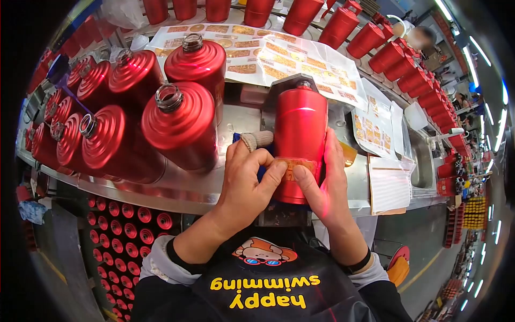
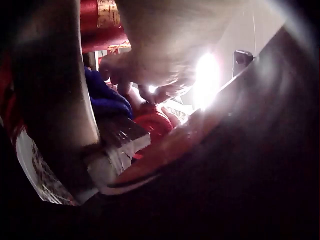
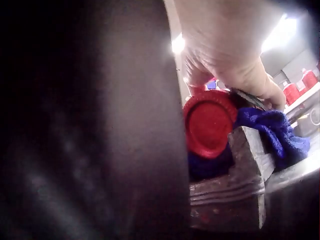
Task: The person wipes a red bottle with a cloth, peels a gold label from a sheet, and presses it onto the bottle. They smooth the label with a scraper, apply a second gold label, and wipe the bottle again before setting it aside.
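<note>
A red metallic bottle (image 1: 301, 126) lies on its side in front of the person, neck pointing away. Its round base (image 3: 210, 125) faces the right wrist camera. Across the bottle near the base is a gold label (image 1: 295, 167). My left hand (image 1: 244, 174) has curled fingers at the bottle's left side, its thumb and forefinger at the label's left end. A knitted cover (image 1: 257, 139) sits on one left finger. My right hand (image 1: 331, 180) holds the bottle's right side, fingers along it, thumb pressing the label's right part. Blue cloth (image 3: 277, 132) lies under the bottle on a block-like support (image 3: 250, 150).
Red bottles (image 1: 179, 121) with open glass necks stand close on the left of the metal table (image 1: 198, 185). Sheets of gold labels (image 1: 268, 56) lie behind, a smaller sheet (image 1: 370, 129) to the right. A sink (image 1: 424, 161) is far right; more red bottles (image 1: 129, 231) stand below left.
</note>
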`<state>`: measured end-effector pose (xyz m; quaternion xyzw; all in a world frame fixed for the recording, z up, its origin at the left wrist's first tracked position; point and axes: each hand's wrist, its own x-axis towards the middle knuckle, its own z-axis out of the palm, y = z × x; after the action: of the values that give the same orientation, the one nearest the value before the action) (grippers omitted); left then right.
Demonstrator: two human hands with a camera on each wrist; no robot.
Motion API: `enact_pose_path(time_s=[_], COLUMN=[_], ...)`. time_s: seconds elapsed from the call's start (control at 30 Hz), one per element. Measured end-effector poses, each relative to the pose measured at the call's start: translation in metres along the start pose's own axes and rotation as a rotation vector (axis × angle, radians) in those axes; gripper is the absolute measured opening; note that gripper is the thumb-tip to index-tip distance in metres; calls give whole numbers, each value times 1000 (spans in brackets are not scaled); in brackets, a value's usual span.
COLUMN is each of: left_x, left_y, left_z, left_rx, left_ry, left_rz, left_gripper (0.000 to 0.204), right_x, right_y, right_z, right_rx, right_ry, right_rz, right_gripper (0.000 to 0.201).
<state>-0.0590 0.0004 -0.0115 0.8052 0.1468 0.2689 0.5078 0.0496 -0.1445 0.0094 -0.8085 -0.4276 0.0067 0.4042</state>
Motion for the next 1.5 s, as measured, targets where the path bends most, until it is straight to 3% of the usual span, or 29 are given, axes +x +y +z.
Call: enact_pose_path(time_s=[0.27, 0.6, 0.87, 1.1, 1.5], left_x=[0, 2, 1, -1, -3], left_y=[-3, -3, -3, -1, -3], left_z=[-4, -6, -3, 13, 7], left_rx=[-88, -152, -148, 18, -72], left_ry=[-87, -119, -84, 36, 18], left_rz=[-77, -152, -106, 25, -24], left_gripper=[21, 21, 27, 36, 25], right_x=[-2, -3, -1, -3, -2], right_y=[6, 5, 7, 10, 10], right_z=[-2, -1, -5, -2, -3], right_rx=[21, 51, 121, 160, 107], right_ry=[-31, -8, -24, 9, 2], right_rz=[2, 56, -34, 49, -16], right_gripper=[92, 78, 73, 66, 72])
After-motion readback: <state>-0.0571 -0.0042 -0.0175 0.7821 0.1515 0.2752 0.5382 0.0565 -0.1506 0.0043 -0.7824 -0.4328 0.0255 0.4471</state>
